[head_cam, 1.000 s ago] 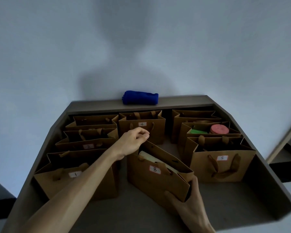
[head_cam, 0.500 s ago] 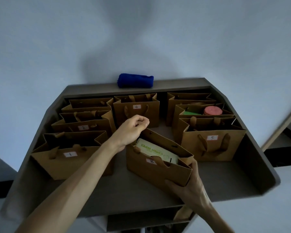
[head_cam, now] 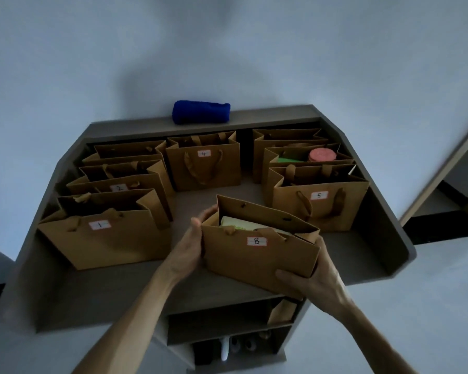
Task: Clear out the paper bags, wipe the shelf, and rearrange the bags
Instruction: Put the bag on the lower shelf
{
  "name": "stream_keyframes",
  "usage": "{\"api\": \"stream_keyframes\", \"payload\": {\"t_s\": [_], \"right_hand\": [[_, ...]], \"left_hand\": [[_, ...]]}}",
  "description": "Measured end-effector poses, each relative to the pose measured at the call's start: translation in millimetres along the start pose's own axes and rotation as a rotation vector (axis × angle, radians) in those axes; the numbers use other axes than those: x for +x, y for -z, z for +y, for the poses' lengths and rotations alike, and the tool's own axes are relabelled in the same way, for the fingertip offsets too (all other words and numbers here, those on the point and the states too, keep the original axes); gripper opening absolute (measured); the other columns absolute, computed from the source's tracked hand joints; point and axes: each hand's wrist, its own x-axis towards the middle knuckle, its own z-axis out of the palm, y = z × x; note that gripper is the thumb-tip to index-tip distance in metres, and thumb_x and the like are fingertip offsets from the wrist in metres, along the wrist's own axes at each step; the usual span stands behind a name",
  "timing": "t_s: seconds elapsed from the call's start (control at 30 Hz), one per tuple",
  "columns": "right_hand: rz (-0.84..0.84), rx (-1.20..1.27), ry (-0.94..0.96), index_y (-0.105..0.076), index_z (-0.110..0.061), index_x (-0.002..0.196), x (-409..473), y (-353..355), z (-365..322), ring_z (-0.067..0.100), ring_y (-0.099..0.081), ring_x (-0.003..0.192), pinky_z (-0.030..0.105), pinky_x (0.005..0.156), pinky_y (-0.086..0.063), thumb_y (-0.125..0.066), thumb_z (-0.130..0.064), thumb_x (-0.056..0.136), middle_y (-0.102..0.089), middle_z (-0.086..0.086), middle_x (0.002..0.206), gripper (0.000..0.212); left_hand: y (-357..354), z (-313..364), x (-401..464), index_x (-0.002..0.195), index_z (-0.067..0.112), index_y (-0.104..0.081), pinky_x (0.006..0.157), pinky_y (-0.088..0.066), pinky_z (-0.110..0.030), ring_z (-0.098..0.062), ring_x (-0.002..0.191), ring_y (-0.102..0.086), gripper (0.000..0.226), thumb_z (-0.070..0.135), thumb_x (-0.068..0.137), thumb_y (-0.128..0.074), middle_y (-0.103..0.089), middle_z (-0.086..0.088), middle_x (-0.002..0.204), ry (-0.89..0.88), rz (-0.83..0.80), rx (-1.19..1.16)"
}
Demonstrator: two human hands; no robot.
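A brown paper bag labelled 8 (head_cam: 257,259) is held between both hands at the shelf's front edge, tilted, with a pale green item inside. My left hand (head_cam: 191,245) grips its left end. My right hand (head_cam: 312,279) grips its lower right corner from beneath. Other brown bags stand on the grey shelf (head_cam: 97,290): bag 1 (head_cam: 106,238) and bag 2 (head_cam: 119,182) at left, bag 4 (head_cam: 204,166) at the back middle, bag 5 (head_cam: 319,206) at right. A rolled blue cloth (head_cam: 201,112) lies on the back ledge.
Behind bag 5 an open bag holds a pink round item (head_cam: 322,155) and a green one. Raised side walls bound the shelf. Lower compartments (head_cam: 227,317) under the front edge hold another bag and small items. A pale wall rises behind.
My left hand dropped from the bag's top rim to its left end. Bag 8 has come forward toward the shelf's front edge, held from both ends.
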Motion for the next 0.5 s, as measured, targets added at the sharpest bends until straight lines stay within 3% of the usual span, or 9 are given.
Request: {"api": "stream_keyframes", "payload": {"t_s": [0.07,0.17,0.27,0.37,0.5], "right_hand": [[0.0,0.016,-0.005,-0.039,-0.038,0.13,-1.8,0.3,-2.3,-0.004,-0.06,0.103,0.02,0.071,-0.058,-0.089,-0.036,0.064,-0.059,-0.015,0.117,0.083],[0.006,0.039,-0.007,-0.043,-0.034,0.125,-4.0,-3.4,-10.3,-0.01,-0.061,0.099,0.012,0.069,-0.054,-0.086,-0.019,0.07,-0.06,-0.012,0.116,0.072],[0.041,0.067,-0.018,-0.043,-0.03,0.129,-7.4,-13.0,-18.6,-0.006,-0.062,0.101,0.014,0.07,-0.054,-0.087,-0.036,0.069,-0.061,-0.008,0.12,0.076],[0.138,0.131,-0.055,-0.043,-0.032,0.132,-14.8,-28.5,-22.0,-0.004,-0.064,0.099,0.016,0.068,-0.056,-0.076,-0.056,0.059,-0.062,-0.011,0.118,0.084],[0.288,0.258,-0.115,-0.043,-0.037,0.135,-31.8,-55.8,-24.5,0.013,-0.066,0.102,0.032,0.077,-0.059,-0.072,-0.066,0.057,-0.063,-0.007,0.12,0.089]], "left_hand": [[3.0,-5.6,-6.9,0.131,0.04,-0.027,0.074,-0.04,0.0,0.006,0.107,-0.046,0.116,0.103,0.034,-0.035,-0.039,0.028,0.114,0.008,-0.056,0.202],[0.8,-7.9,-4.4,0.134,0.031,-0.028,0.068,-0.043,0.0,0.011,0.097,-0.048,0.124,0.094,0.031,-0.057,-0.045,0.024,0.113,0.029,-0.124,0.239],[-5.8,-8.8,-1.7,0.135,0.03,-0.033,0.071,-0.043,-0.007,0.008,0.098,-0.052,0.114,0.085,0.041,-0.067,-0.051,0.018,0.117,0.027,-0.073,0.181],[-10.8,-15.3,-8.1,0.127,0.036,-0.035,0.075,-0.041,-0.013,0.003,0.098,-0.053,0.08,0.065,0.062,-0.072,-0.054,0.008,0.122,0.042,-0.006,0.079],[-12.6,-25.5,-24.8,0.128,0.038,-0.037,0.08,-0.044,-0.02,-0.006,0.107,-0.056,0.1,0.075,0.042,-0.073,-0.056,0.009,0.122,0.018,0.038,-0.054]]}}
